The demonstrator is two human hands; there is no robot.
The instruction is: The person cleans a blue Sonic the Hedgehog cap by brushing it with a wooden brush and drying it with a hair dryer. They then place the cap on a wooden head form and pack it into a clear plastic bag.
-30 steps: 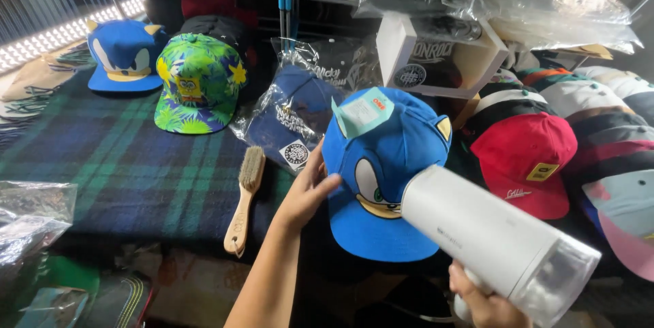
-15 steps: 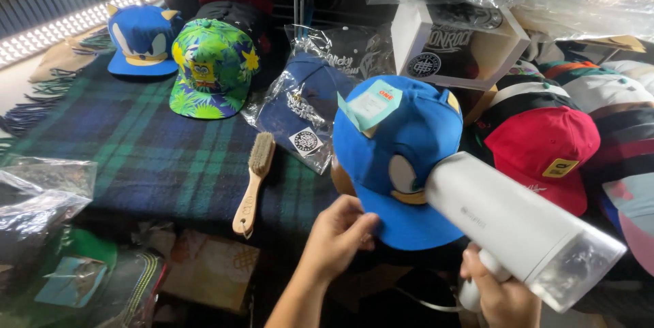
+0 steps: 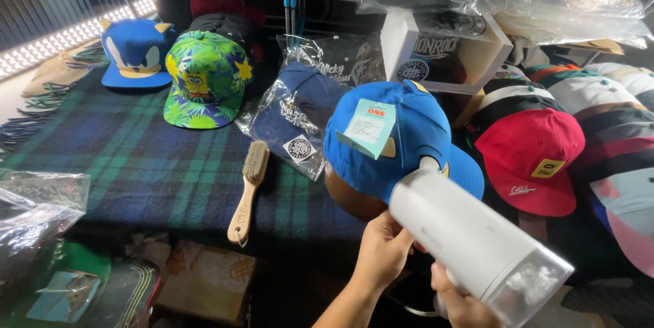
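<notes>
Blue fabric cap with paper tag [image 3: 402,141] sits on a brown rounded form above the left hand [image 3: 383,250], fingers curled beneath it; right hand [image 3: 463,301] grips white cylindrical steamer [image 3: 477,243], long axis pointing up-left at the cap.

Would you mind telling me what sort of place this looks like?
Probably a cap stall or shop: caps such as the red cap crowd a plaid cloth, some in plastic bags, and the blue cap carries a paper tag.
</notes>
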